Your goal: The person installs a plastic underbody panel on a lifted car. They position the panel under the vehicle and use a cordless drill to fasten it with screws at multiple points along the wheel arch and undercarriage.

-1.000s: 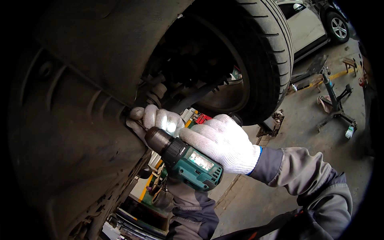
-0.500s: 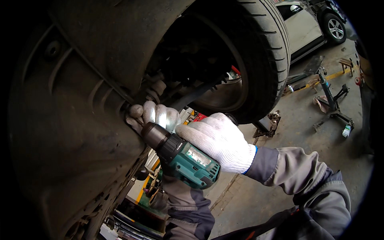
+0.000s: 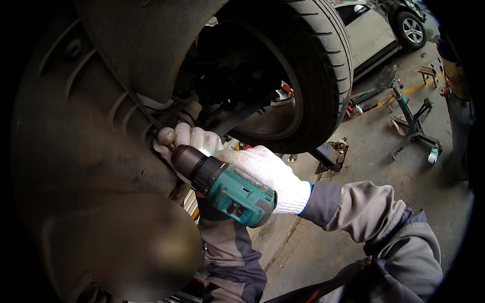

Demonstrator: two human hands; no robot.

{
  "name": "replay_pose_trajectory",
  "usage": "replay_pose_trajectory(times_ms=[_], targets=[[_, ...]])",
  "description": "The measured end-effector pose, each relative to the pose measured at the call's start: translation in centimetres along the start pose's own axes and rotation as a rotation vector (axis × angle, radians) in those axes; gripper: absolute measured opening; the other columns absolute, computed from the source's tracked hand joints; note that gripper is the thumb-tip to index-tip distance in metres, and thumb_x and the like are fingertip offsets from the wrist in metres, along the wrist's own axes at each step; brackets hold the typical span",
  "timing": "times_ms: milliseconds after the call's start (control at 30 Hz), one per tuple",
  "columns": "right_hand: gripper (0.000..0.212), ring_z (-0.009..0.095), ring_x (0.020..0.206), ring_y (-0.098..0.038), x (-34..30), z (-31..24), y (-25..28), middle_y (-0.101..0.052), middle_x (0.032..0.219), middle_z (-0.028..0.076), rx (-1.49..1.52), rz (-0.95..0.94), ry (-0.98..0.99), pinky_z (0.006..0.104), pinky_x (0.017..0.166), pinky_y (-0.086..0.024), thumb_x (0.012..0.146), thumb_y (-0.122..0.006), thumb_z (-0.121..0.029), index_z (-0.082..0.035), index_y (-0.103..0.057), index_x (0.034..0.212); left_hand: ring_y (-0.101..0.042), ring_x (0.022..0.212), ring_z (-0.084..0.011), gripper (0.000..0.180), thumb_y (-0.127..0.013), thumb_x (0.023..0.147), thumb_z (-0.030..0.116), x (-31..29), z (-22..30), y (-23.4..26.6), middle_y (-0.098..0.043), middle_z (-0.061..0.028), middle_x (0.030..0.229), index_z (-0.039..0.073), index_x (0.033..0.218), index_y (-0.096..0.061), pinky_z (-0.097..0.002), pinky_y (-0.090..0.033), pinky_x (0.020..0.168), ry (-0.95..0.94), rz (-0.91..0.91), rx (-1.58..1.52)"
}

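Observation:
My right hand (image 3: 265, 174), in a white knit glove, is closed round the grip of a teal and black cordless drill (image 3: 242, 197). The drill's black chuck points up and left at the edge of a dark underbody panel (image 3: 101, 166). Just beyond the chuck, my left hand (image 3: 194, 139), gloved too, has its fingers curled together at that edge. A thin bit shows between the chuck and its thumb. Whatever the left fingers pinch is hidden by the glove and chuck. Above both hands are a wheel's tire (image 3: 323, 76) and dark suspension parts.
A blurred round patch (image 3: 146, 247) covers the lower left. On the grey floor to the right stand a support stand (image 3: 406, 108) and a small bottle (image 3: 433, 155). A white car (image 3: 371, 40) is parked behind. A person (image 3: 457, 86) stands at the right rim.
The drill has rolled slightly in my right hand, and its chuck sits a little further left and higher. The view has shifted slightly. A blurred round patch has appeared at lower left.

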State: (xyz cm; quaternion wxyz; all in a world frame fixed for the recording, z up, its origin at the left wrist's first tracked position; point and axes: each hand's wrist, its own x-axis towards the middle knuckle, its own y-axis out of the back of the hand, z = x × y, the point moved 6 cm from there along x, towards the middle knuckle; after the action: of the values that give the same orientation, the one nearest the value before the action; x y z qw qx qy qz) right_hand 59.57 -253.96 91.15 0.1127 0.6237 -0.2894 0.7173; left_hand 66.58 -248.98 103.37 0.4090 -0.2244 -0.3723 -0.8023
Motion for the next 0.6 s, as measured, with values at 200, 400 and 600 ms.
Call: replay_pose_trajectory(times_ms=[200, 400, 600], targets=[[0.049, 0.032, 0.072, -0.064, 0.6, -0.4, -0.6, -0.063, 0.079, 0.013, -0.016, -0.085, -0.022, 0.0397, 0.064, -0.051, 0.07, -0.074, -0.031, -0.005, -0.057, 0.108, -0.042, 0.062, -0.0133, 0.034, -0.043, 0.103, 0.044, 0.4, -0.2, 0.4, -0.043, 0.0006, 0.074, 0.013, 0.112, -0.055, -0.0292, -0.041, 0.056, 0.071, 0.074, -0.019], [0.048, 0.032, 0.072, -0.064, 0.4, -1.1, 1.2, -0.064, 0.08, 0.013, -0.22, -0.057, 0.104, 0.0393, 0.067, -0.051, 0.075, -0.07, -0.026, -0.005, -0.056, 0.116, -0.043, 0.062, -0.0136, 0.037, -0.039, 0.105, 0.043, 0.4, -1.2, -1.8, -0.045, -0.0003, 0.072, 0.01, 0.109, -0.055, -0.0305, -0.038, 0.053, 0.094, 0.119, -0.018], [0.055, 0.033, 0.076, -0.066, -8.4, -5.5, 4.3, -0.064, 0.085, 0.015, -0.146, -0.049, -0.264, 0.0383, 0.068, -0.053, 0.077, -0.068, -0.021, -0.007, -0.054, 0.128, -0.052, 0.076, -0.0151, 0.028, -0.047, 0.1, 0.04, -10.1, -9.2, -7.0, -0.054, -0.003, 0.086, 0.013, 0.098, -0.055, -0.0334, -0.044, 0.066, 0.47, 0.389, 0.06]])
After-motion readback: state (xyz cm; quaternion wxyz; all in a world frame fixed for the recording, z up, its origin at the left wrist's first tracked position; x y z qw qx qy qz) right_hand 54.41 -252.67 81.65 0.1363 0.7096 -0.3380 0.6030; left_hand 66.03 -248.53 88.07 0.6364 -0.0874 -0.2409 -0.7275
